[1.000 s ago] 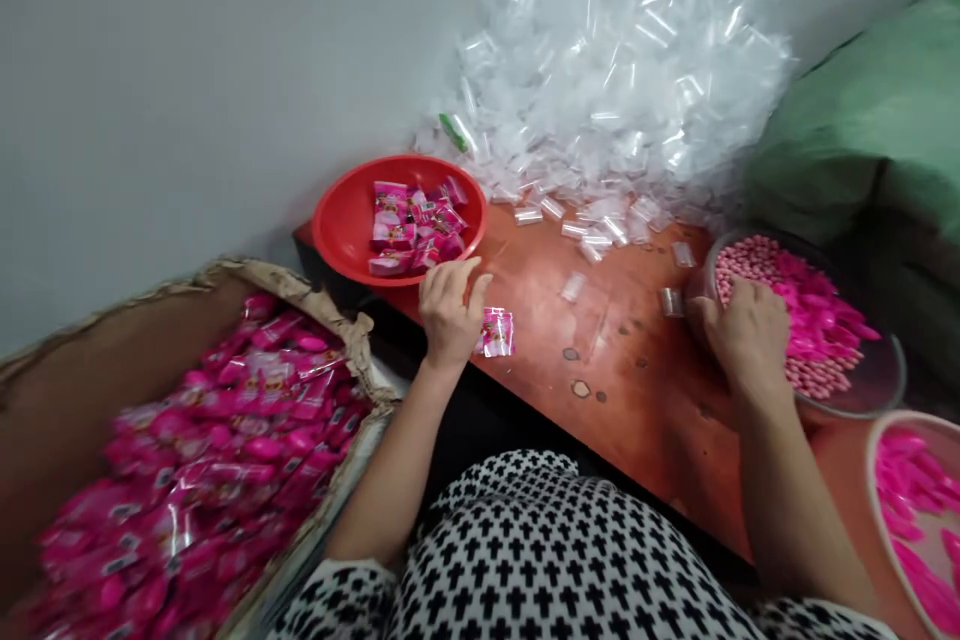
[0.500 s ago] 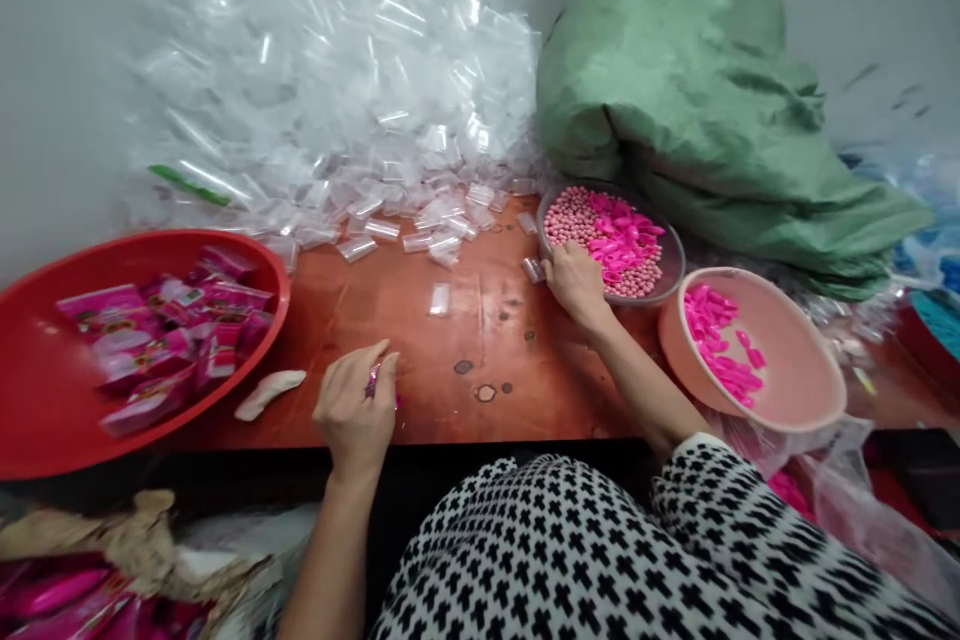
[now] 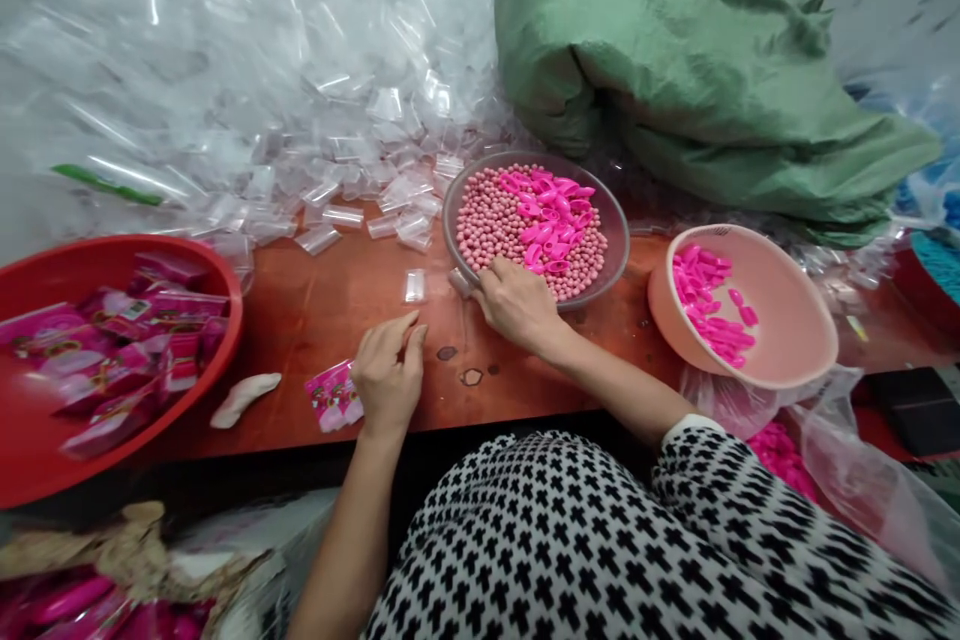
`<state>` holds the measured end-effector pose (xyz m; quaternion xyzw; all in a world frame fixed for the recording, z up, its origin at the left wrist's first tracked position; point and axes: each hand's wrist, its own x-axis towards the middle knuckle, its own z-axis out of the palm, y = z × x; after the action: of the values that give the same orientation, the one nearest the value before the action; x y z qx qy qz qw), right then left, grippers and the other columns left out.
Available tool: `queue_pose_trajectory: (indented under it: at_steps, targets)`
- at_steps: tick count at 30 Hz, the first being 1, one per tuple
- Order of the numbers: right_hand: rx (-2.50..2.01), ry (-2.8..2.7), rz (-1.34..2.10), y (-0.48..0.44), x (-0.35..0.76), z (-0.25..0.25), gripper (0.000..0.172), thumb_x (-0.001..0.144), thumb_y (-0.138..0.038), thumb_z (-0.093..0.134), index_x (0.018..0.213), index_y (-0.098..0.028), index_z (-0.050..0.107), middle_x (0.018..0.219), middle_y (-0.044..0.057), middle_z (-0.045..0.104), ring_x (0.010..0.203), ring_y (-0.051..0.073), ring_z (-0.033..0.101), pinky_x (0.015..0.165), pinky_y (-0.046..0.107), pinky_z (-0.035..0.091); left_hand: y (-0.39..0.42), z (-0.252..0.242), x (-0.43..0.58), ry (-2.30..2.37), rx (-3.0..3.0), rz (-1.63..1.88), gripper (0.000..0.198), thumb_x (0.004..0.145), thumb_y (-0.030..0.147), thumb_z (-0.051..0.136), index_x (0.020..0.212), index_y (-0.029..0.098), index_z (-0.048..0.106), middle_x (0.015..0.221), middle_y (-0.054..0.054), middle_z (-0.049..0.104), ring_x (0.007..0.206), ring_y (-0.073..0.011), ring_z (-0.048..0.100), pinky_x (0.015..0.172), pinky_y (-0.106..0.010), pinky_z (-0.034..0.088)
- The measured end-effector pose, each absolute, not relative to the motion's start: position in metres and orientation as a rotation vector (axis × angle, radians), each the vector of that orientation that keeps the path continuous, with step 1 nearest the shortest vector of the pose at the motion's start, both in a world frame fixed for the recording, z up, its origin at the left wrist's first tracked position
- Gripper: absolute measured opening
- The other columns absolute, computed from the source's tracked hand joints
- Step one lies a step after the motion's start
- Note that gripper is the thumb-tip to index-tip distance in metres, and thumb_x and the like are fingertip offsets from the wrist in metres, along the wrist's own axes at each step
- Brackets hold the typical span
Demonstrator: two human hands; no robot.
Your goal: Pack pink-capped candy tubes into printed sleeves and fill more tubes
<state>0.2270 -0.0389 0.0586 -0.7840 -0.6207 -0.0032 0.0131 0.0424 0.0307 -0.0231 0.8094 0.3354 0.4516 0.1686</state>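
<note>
My left hand (image 3: 390, 370) is over the front of the reddish table, its fingers curled together; what they hold, if anything, is hidden. Beside it lies a pink printed card or packet (image 3: 330, 397), partly behind the hand. My right hand (image 3: 519, 302) is at the near left rim of a clear bowl (image 3: 620, 255), fingers bent down and their tips hidden. Pink beads (image 3: 487, 215) and bright pink plastic pieces (image 3: 559, 215) fill that bowl. A small clear plastic piece (image 3: 460, 284) touches the rim by my right fingers, and another (image 3: 414, 286) lies between the hands.
A red basin (image 3: 234, 320) with pink packets is at the left, near a white curved object (image 3: 244, 400). Clear plastic pieces (image 3: 300, 100) are heaped behind. A green sack (image 3: 675, 50) stands back right, above a light pink basin (image 3: 810, 340) holding pink pieces.
The view has shifted, so the bowl and my right hand appear further left. The bowl sits farther from the pink basin. A pink printed card now shows beside my left hand.
</note>
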Motion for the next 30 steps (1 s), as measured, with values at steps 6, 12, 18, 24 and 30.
queue_pose_trajectory:
  at_steps: [6,12,18,24,30]
  targets:
    - [-2.341,-2.081,0.048,-0.059,0.224,0.064,0.027,0.104,-0.031,0.051,0.111,-0.013,0.070,0.107,0.013,0.070,0.096,0.025,0.066,0.072,0.033,0.045,0.029,-0.026,0.037,1.054,2.279,1.189,0.024,0.101,0.033,0.055,0.105,0.018,0.074,0.099,-0.009,0.078,0.092,-0.0225,0.071,0.088,-0.035,0.054]
    - [-2.165,-2.066,-0.014,-0.066,0.237,0.053,0.027,0.099,-0.035,0.059,0.108,-0.013,0.072,0.110,0.014,0.073,0.094,0.027,0.069,0.069,0.033,0.049,0.044,-0.018,0.063,1.197,2.442,0.663,0.035,0.097,0.028,0.061,0.130,0.016,0.065,0.129,-0.014,0.068,0.119,-0.0290,0.061,0.103,-0.041,0.048]
    - [-1.704,-1.862,0.101,-0.062,0.248,0.057,0.028,0.100,-0.039,0.059,0.114,-0.017,0.070,0.109,0.011,0.076,0.098,0.023,0.071,0.088,0.036,0.056,0.061,-0.012,0.097,1.007,2.644,0.332,0.046,0.094,0.035,0.067,0.135,0.014,0.061,0.138,-0.019,0.063,0.132,-0.0383,0.051,0.105,-0.053,0.043]
    - [-1.738,-1.724,0.392,-0.039,0.246,0.080,0.032,0.096,-0.042,0.061,0.116,-0.019,0.069,0.110,0.011,0.075,0.095,0.023,0.070,0.085,0.038,0.057,0.055,-0.027,0.063,1.128,2.340,1.031,0.059,0.094,0.038,0.068,0.145,0.015,0.049,0.132,-0.018,0.063,0.122,-0.0300,0.061,0.105,-0.044,0.049]
    - [-1.297,-1.527,1.151,-0.020,0.230,0.076,0.044,0.092,-0.055,0.064,0.118,-0.020,0.067,0.114,0.008,0.074,0.096,0.018,0.069,0.083,0.033,0.058,0.031,-0.008,0.053,1.000,2.255,1.362,0.065,0.094,0.060,0.061,0.141,0.018,0.045,0.125,-0.016,0.068,0.114,-0.0260,0.067,0.099,-0.038,0.056]
